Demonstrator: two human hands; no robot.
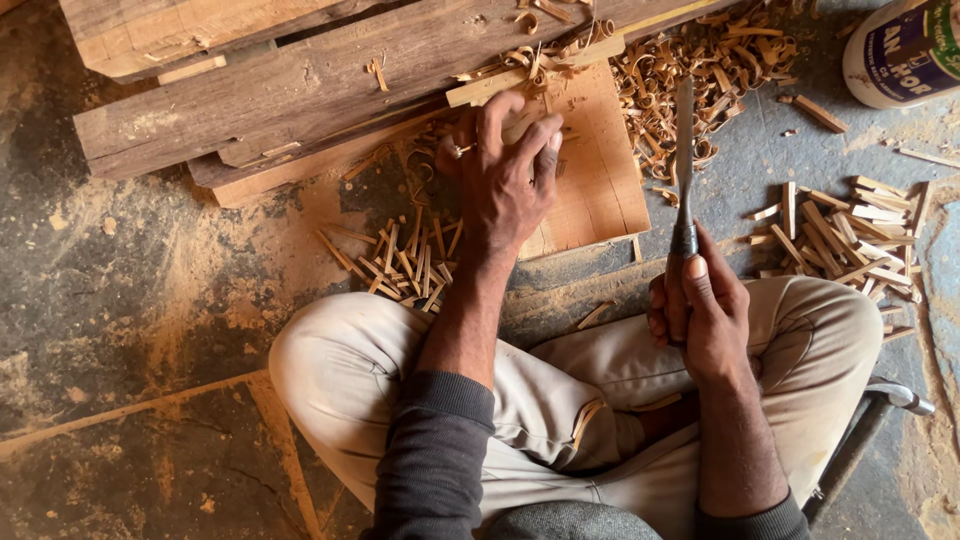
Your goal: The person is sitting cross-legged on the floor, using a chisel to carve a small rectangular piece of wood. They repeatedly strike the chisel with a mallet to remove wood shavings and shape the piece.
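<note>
The left hand (508,178) presses a small stick (500,85) on a flat board (600,180). The right hand (703,312) grips a chisel (684,150), blade up. Wood curls (700,70) lie past the chisel, and cut sticks (850,235) lie right of it.

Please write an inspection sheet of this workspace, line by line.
Surface: dusty floor with sawdust; flat wooden board as work base.
Job's things: small wood piece under the left hand; chisel, blade up, in the right hand.
Clutter: wood shavings; cut sticks; stick pile; beams.
Grips: left presses on the piece; right shut on the chisel handle.
Cables: nothing seen.
Surroundings: white container; metal tool handle beside the knee.
</note>
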